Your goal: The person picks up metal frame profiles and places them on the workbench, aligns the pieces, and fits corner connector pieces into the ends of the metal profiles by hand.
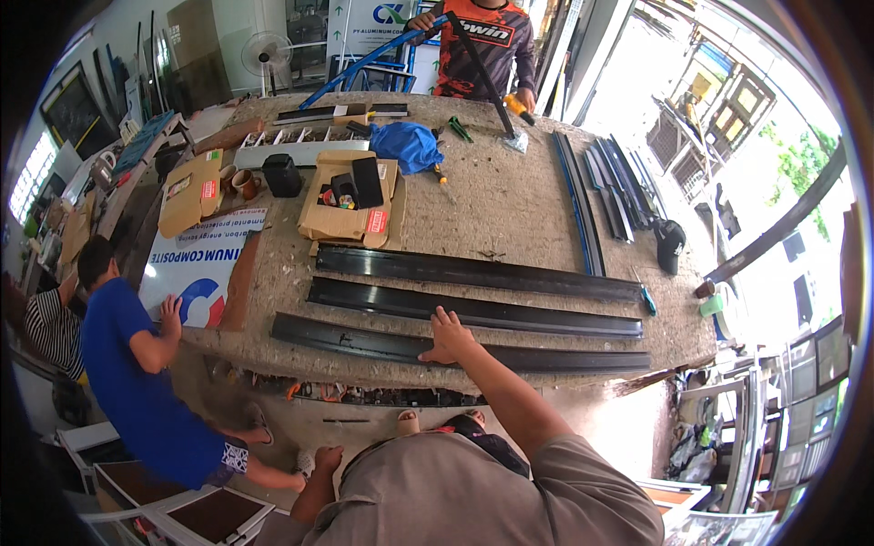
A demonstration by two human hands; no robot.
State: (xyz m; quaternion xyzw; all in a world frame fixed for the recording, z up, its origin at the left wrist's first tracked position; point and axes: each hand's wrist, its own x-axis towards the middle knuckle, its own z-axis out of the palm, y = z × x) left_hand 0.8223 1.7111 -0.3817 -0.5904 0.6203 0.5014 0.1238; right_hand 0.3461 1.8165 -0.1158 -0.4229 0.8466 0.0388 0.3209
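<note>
Three long dark metal profiles lie side by side across the near part of the workbench (519, 223). My right hand (446, 338) reaches over the nearest profile (364, 340), fingers spread, its fingertips toward the middle profile (546, 318). Nothing is gripped in it. Beyond them lies the far profile (473, 270). My left hand (328, 459) hangs low at my side, away from the bench; its fingers are too small and partly hidden to make out.
A person in blue (137, 364) leans at the left by a printed panel (187, 278). Opposite, another person (482, 55) holds a dark bar and a yellow-handled tool. An open cardboard box (350, 223), a blue cloth bag (405, 146) and more profiles (592, 205) lie on the bench.
</note>
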